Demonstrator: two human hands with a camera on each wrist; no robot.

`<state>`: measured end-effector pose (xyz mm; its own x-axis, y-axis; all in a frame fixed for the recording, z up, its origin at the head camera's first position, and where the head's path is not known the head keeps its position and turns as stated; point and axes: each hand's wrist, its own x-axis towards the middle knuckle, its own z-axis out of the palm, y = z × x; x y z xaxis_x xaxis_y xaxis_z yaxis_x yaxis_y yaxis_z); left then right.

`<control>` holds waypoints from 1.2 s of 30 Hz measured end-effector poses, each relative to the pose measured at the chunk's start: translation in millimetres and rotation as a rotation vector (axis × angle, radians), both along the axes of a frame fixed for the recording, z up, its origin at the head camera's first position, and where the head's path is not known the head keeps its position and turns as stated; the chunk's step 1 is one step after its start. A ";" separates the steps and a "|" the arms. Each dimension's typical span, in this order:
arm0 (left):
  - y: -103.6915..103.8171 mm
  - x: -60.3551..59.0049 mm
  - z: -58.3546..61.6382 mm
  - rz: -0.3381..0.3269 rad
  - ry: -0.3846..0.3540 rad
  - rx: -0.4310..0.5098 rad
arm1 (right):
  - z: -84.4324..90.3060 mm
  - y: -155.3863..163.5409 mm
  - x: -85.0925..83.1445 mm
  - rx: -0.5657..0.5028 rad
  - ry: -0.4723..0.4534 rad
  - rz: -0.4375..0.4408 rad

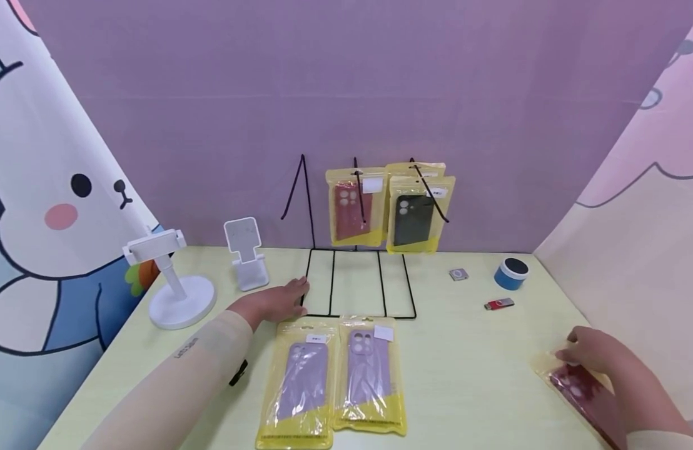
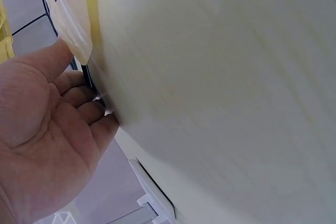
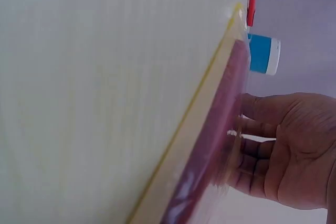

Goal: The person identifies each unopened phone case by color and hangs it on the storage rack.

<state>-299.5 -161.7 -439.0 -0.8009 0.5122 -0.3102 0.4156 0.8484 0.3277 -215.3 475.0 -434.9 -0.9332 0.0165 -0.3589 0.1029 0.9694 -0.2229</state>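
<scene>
My right hand (image 1: pixel 596 356) grips a red phone case (image 1: pixel 583 394) in a clear, yellow-edged bag at the table's right edge, its palm covering part of it. In the right wrist view, my fingers (image 3: pixel 254 161) bend against the bag's far side. My left hand (image 1: pixel 281 301) rests at the left side of the black wire rack (image 1: pixel 332 281), fingertips at its base rod. Just in front of the rack lie two bagged purple phone cases (image 1: pixel 303 380) side by side. In the left wrist view, my thumb overlaps the corner of one clear bag (image 2: pixel 71 14).
On the rack's hooks hang a bagged red case (image 1: pixel 352 209) and a bagged dark case (image 1: pixel 413 220), with another bag behind. White phone stands (image 1: pixel 183 303) are at left. A blue jar (image 1: pixel 511 274), a red USB stick (image 1: pixel 498 304) and a small grey square (image 1: pixel 459 274) sit at right.
</scene>
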 end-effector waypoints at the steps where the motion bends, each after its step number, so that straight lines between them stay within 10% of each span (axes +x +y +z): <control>1: 0.3 0.1 0.2 0.000 -0.001 0.000 | 1.6 -3.7 0.1 -0.001 0.004 0.013; 36: 2.0 1.4 1.8 -0.005 -0.024 0.020 | 107.8 -178.1 15.6 -0.172 0.474 0.319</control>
